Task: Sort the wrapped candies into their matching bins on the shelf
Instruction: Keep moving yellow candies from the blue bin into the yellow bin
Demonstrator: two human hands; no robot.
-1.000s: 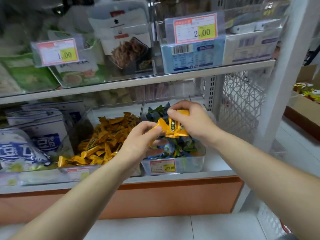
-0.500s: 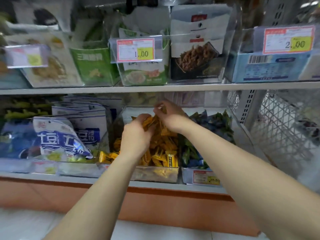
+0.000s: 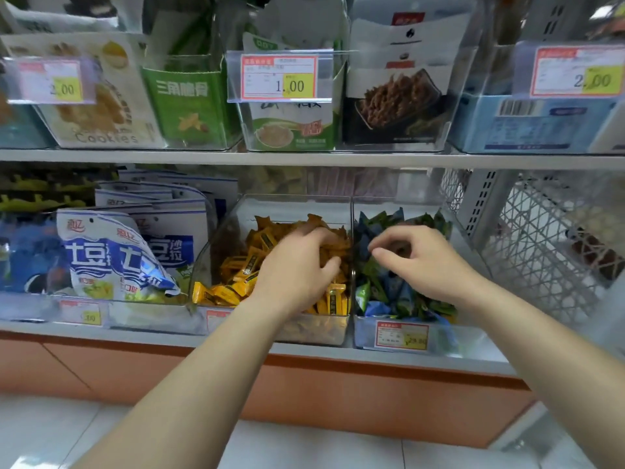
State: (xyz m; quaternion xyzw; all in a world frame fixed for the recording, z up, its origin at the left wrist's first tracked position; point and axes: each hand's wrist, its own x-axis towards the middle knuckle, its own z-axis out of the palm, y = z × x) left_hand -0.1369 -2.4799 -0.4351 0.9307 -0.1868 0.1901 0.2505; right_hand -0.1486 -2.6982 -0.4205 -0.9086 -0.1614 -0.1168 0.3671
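A person is standing at a white metal shelf, and both bare arms are reaching in. A clear plastic bin is sitting on the lower board, and I am telling where everything is from this bin. Small yellow wrapped candies are lying heaped inside it. The left hand is reaching down into this bin and resting on the yellow pile with bent fingers. The fingers are blurry, so I cannot tell if they are grasping a candy or only touching the heap.

Just to the right of this bin, side by side with it, a second clear plastic bin is sitting. Blue and green wrapped candies are lying piled in it. The right hand is hovering over that pile, just right of the yellow bin's wall. Its fingers are curling in, and the thumb is pointing toward the first finger. Something dark and blurry is showing under them, and I cannot tell if the hand is holding anything.

To the left of the yellow bin, white and blue snack bags are leaning. Above the bin, a red and yellow price tag is showing 1.00. Well off to the right of the bin, a white wire mesh panel is standing.
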